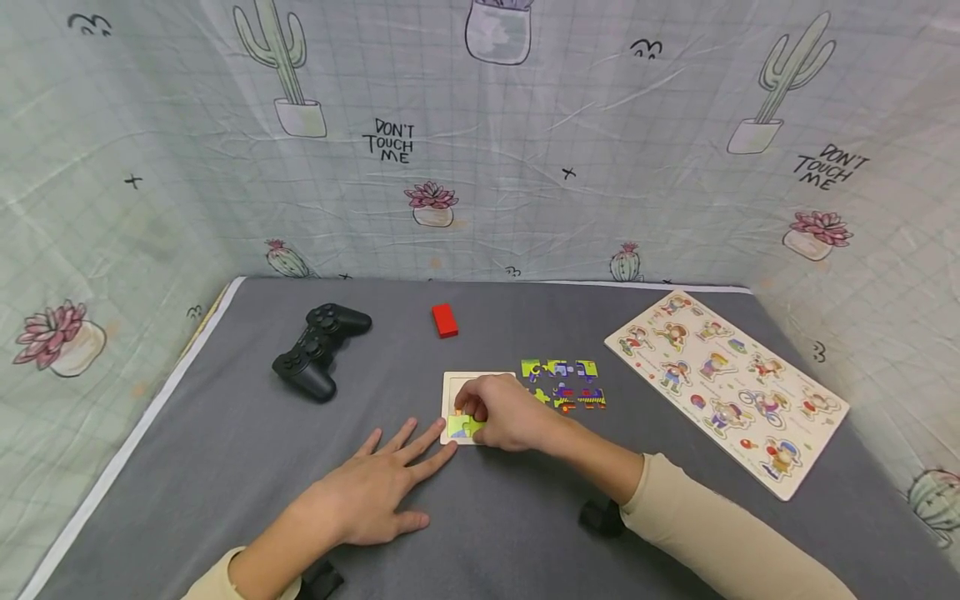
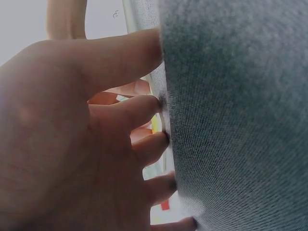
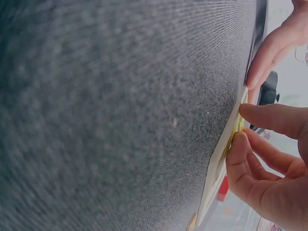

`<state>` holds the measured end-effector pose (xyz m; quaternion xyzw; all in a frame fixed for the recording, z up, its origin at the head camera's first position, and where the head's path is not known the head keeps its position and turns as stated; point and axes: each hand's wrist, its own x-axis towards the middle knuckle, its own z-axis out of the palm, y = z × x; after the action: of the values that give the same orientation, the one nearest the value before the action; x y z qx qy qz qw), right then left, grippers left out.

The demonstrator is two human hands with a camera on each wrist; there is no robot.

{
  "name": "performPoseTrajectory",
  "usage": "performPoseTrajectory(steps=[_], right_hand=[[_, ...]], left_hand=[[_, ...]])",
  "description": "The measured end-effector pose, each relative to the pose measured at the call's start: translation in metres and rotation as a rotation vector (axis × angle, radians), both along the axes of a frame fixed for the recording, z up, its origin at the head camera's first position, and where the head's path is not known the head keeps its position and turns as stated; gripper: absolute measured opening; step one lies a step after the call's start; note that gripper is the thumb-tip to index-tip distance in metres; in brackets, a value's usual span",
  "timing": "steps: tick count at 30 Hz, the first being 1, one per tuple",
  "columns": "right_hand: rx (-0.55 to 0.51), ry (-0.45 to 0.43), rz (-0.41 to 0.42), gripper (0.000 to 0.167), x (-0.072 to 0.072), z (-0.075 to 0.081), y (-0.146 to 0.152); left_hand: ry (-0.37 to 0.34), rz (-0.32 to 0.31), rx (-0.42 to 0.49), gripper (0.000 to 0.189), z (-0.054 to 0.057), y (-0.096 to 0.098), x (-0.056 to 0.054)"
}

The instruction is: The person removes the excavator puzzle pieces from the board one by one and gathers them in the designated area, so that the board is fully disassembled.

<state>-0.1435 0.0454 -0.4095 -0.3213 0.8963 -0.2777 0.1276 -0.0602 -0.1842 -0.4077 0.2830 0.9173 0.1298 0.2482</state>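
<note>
A small wooden puzzle board [image 1: 447, 392] lies on the grey cloth, with yellow-green pieces [image 1: 459, 427] in its lower left part. Over its right side, my right hand [image 1: 510, 412] pinches a yellow-green puzzle piece [image 3: 239, 126] between thumb and fingers, down at the board; the fingers hide much of the piece. My left hand [image 1: 375, 492] lies spread on the cloth, its fingertips at the board's left edge. In the left wrist view the left fingers [image 2: 144, 110] reach down to the cloth. Loose puzzle pieces [image 1: 558, 367] lie in two rows just right of the board.
Beyond the board lies a red block [image 1: 445, 320]. A black game controller [image 1: 318, 350] is at the left. On the right lies a large wooden board with cartoon figures [image 1: 727, 375]. Patterned curtain [image 1: 495, 225] encloses the back and sides of the table.
</note>
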Motion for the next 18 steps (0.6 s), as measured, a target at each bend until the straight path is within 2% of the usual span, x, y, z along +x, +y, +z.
performPoseTrajectory(steps=[18], right_hand=[[-0.05, -0.013, -0.025, 0.037, 0.0008, 0.0035, -0.0044]], left_hand=[[-0.008, 0.011, -0.004, 0.084, 0.0007, -0.0002, -0.0003]])
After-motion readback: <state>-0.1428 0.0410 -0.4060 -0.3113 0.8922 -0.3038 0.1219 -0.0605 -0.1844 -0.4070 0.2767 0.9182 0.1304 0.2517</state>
